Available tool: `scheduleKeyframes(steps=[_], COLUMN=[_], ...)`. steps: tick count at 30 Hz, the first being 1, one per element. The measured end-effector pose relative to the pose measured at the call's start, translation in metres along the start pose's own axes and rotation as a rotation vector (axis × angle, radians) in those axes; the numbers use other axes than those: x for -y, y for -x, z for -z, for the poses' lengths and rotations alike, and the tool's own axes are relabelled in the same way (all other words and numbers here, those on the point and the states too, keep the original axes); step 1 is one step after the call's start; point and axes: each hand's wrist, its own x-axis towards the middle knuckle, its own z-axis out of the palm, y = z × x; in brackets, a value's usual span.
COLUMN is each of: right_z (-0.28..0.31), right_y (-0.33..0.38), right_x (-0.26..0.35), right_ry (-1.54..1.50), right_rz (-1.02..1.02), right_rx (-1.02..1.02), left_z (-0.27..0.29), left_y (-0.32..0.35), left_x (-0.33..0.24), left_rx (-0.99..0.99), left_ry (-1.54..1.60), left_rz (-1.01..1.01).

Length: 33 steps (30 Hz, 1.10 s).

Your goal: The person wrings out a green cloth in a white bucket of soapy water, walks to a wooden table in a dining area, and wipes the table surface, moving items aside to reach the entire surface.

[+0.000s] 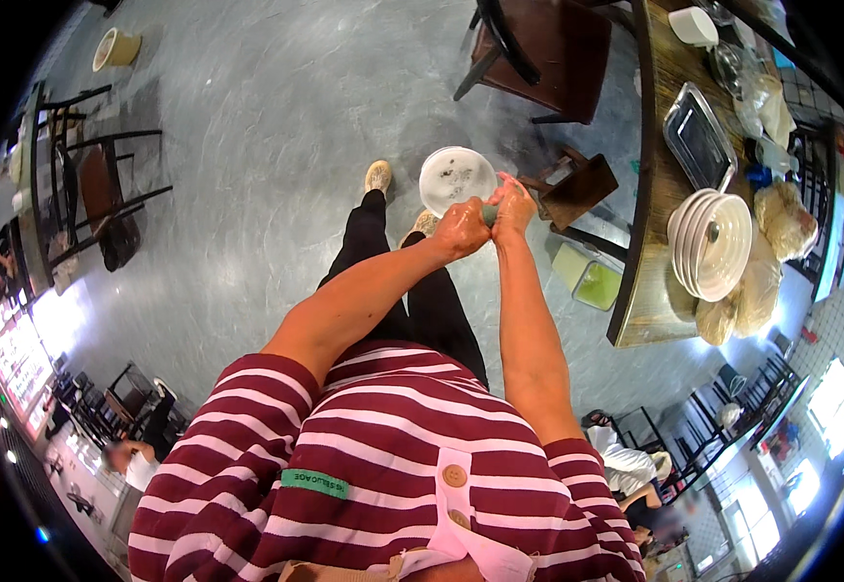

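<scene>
In front of my legs, my two hands meet over the near right rim of a round white bucket (456,167). My left hand (463,231) is curled closed, its fist against the other hand. My right hand (513,208) is bent round beside it, fingers folded in. Between them shows a small bit of something grey-green (490,214), perhaps a wet cloth; most of it is hidden by the fingers. Inside the bucket, dark specks show in pale, cloudy contents.
A wooden stool (580,192) and a green-lined bin (597,285) stand right of my hands. The wooden table (643,312) holds stacked white bowls (713,242) and a metal tray (698,136). A brown chair (558,58) stands ahead, a tan bucket (117,48) far left. People sit behind me.
</scene>
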Motion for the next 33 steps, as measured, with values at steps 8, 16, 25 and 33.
scheduleKeyframes(steps=[8, 16, 25, 33], right_z=[0.040, 0.049, 0.120, 0.268], right_y=[-0.028, 0.017, 0.014, 0.005], right_x=[-0.005, 0.009, 0.016, -0.028], right_ry=[0.068, -0.151, -0.021, 0.157], right_rz=[0.028, -0.094, -0.441, -0.602], right_rx=[0.000, 0.348, 0.392, 0.539], left_z=[-0.055, -0.006, 0.107, 0.197], left_y=[-0.029, 0.005, 0.077, 0.230], left_x=[0.031, -0.006, 0.054, 0.231], left_rx=[0.074, 0.310, 0.125, -0.663], left_ry=[0.187, 0.668, 0.589, 0.697], left_rz=[-0.050, -0.009, -0.117, 0.311])
